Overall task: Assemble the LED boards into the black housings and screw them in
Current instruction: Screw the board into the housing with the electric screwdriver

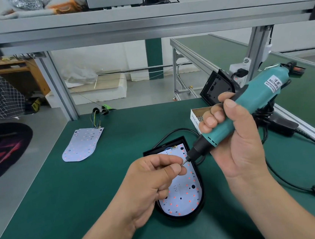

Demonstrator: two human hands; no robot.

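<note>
Screw-loading step, by appearance: left hand [152,181] pinches a screw [183,163] at the bit of the screwdriver [259,97] the right hand [232,140] grips, over the LED board [184,195] in its housing [184,216], lower centre; next needs square seating.

Your bench mat [72,189]: matt green, smooth, rubbery-looking. Housing [198,175] = black plastic w/ slight sheen. LED board [184,197] inside it: smooth white, satin finish. Your driver [250,106]: matt teal plastic body, black plastic nose; bit [184,162] bare shiny metal. Frame [57,86] = brushed alu. Screw box [194,119]: cardboard.
</note>
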